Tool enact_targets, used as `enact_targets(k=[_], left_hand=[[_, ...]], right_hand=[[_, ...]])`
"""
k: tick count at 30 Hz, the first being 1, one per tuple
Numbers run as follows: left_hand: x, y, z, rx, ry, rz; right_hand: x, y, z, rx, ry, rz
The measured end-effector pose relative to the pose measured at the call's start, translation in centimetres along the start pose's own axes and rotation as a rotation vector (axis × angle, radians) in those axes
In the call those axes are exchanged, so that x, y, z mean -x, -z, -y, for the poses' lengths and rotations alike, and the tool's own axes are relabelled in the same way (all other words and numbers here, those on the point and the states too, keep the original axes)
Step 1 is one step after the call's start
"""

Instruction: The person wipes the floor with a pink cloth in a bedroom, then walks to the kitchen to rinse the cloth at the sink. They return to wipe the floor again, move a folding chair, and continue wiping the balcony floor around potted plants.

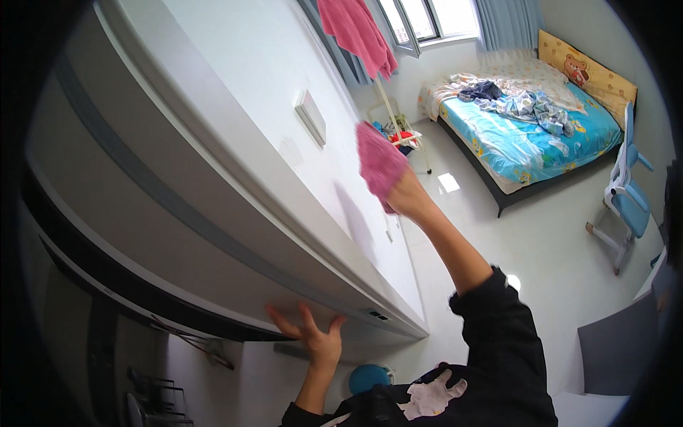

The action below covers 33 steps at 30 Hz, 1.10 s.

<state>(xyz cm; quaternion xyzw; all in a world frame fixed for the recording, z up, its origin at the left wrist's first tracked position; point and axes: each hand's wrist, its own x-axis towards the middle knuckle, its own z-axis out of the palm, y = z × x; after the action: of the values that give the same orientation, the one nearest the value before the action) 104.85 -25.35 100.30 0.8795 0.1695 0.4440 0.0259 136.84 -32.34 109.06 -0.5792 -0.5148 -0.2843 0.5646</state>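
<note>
My right hand is stretched out ahead, gripping a pink cloth that hides most of its fingers. The cloth is beside the white wall; whether it touches the wall I cannot tell. Above it on that wall is a white switch plate. My left hand has its fingers spread against the door jamb, holding nothing. A metal strike plate sits in the jamb to the right of that hand.
A larger pink cloth hangs from a stand with clothes at its base. Beyond are a bed with rumpled clothes and an open window. A blue chair stands right; a blue round object is low by the doorway.
</note>
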Motion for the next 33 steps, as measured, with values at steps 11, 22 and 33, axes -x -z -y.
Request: enact_targets(k=[11, 22, 33], left_hand=[[1.0, -1.0, 1.5, -0.04, 0.011, 0.02], [0.9, -3.2, 3.7, -0.102, -0.149, 0.044], [-0.3, -2.2, 7.1, 0.492, -0.462, 0.15]], right_hand=[[-11.3, -4.5, 0.0, -0.03, -0.033, -0.026], [9.4, 0.6, 10.4, -0.671, -0.76, -0.497], [32.8, -5.7, 42.1, -0.427, -1.126, -0.774]])
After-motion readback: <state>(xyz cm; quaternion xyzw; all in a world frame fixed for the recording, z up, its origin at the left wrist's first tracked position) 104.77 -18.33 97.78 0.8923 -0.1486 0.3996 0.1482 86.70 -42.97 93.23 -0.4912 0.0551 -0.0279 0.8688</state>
